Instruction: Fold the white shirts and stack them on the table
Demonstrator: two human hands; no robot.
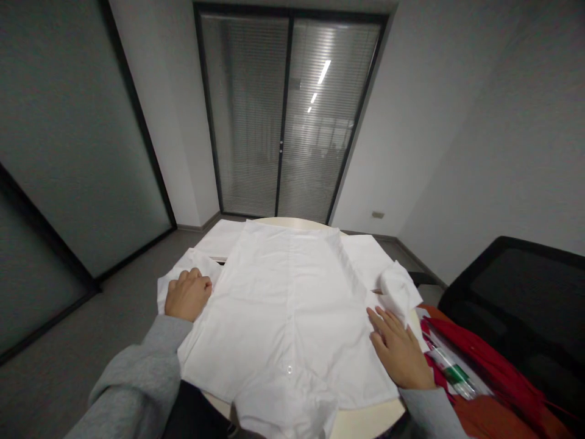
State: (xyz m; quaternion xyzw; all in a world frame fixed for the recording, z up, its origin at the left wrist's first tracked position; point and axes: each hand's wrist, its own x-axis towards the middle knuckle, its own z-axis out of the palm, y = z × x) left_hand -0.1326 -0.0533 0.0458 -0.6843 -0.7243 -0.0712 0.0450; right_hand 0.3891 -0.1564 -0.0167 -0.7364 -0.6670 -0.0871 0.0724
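matt, creased cloth shirt [260, 292] — smooth tabletop [370, 421], glossy plastic bottle [457, 373] — matt mesh chair back [534, 292]

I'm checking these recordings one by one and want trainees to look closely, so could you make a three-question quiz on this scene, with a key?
1. True or false: the right hand is balled into a fist.

2. Where is the chair?
A) On the person's left
B) Straight ahead
C) On the person's right

3. Fill in the blank: the white shirt lies spread out on a ____.

Key:
1. False; it is open, with the fingers extended.
2. C
3. table
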